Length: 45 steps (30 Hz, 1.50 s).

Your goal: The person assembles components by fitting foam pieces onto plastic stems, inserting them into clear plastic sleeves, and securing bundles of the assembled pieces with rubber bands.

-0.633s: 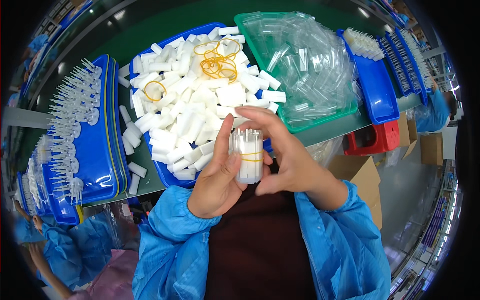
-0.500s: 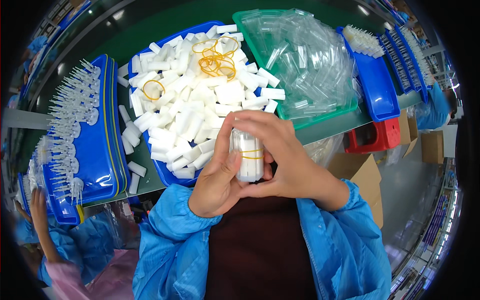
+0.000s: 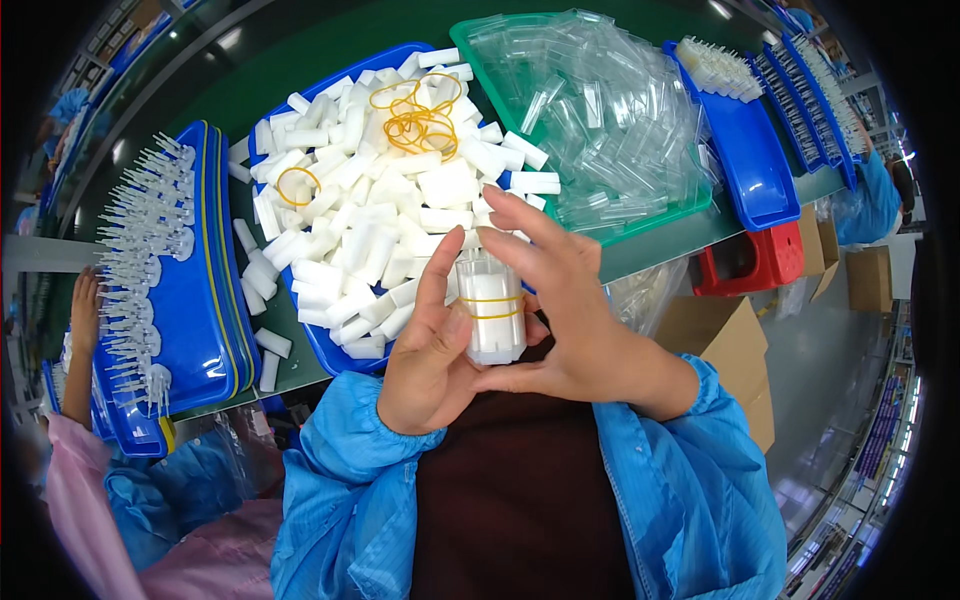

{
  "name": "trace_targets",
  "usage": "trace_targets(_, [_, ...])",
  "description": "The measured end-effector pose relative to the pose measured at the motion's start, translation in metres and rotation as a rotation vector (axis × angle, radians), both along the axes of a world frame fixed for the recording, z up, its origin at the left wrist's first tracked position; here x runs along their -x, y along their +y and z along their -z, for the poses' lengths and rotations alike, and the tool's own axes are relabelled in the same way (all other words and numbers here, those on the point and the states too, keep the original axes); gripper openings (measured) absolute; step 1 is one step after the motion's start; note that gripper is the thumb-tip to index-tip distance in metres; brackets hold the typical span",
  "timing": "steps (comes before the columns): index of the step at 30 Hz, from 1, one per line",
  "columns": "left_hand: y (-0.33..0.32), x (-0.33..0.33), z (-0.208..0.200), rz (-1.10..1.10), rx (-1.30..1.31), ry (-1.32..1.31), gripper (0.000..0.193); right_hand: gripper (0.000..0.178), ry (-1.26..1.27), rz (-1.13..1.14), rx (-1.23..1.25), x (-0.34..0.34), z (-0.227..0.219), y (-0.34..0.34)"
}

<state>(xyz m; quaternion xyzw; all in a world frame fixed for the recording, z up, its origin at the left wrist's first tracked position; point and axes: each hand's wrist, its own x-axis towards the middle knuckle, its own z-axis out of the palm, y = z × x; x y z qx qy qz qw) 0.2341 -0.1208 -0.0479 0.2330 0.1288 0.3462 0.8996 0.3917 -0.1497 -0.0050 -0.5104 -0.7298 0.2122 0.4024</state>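
Upright before my chest stands a bundle of clear plastic sleeves with white pieces inside (image 3: 494, 325), circled by yellow rubber bands (image 3: 492, 308). My left hand (image 3: 428, 365) is closed around it, thumb on the near side and fingertips showing past the far edge. My right hand (image 3: 575, 320) arches over its right side with the fingers spread. Its thumb lies by the bundle's lower end; its fingertips are above the top, one close to the rim, and whether that one touches is hard to see. Beyond lies a heap of white foam-like blocks (image 3: 375, 235) with loose yellow rubber bands (image 3: 420, 130) on it.
A blue tray (image 3: 335, 345) holds the blocks; some lie on the green table. A green tray (image 3: 640, 228) of clear sleeves stands right, near another blue tray (image 3: 765, 190). Stacked blue trays (image 3: 205, 340) with bristly white parts stand left. A red stool (image 3: 760, 265) and cardboard box (image 3: 720, 345) are below right.
My right fingers have lifted and spread away from the bundle's top. My left hand keeps its hold. At the far left, a co-worker's arm has moved upward beside the trays.
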Motion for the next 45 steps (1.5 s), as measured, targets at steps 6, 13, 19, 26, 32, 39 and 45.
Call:
trace_targets(6, [0.003,-0.004,0.000,0.012,0.020,-0.082,0.067,0.072,-0.090,0.001,0.006,-0.008,0.002,0.000])
trace_targets(13, [-0.003,-0.009,-0.001,-0.045,-0.117,0.132,0.071,0.071,-0.146,0.015,0.013,-0.009,0.002,-0.003])
trace_targets(19, [-0.001,-0.008,0.003,-0.004,-0.006,0.015,0.065,0.079,-0.100,0.002,-0.018,-0.011,0.005,-0.002])
trace_targets(26, [-0.002,-0.012,0.003,0.023,0.069,-0.042,0.065,0.068,-0.047,0.030,0.012,-0.011,0.011,-0.004])
trace_targets(32, [-0.006,-0.014,-0.001,-0.092,-0.112,0.156,0.072,0.073,-0.148,0.064,-0.128,-0.010,0.015,-0.004])
trace_targets(39, [0.000,-0.011,0.013,0.062,0.025,-0.160,0.068,0.082,0.024,0.070,-0.050,-0.019,0.011,-0.005])
trace_targets(45, [-0.003,-0.021,0.009,0.062,0.110,-0.168,0.061,0.073,-0.056,0.052,-0.021,-0.022,0.016,-0.009])
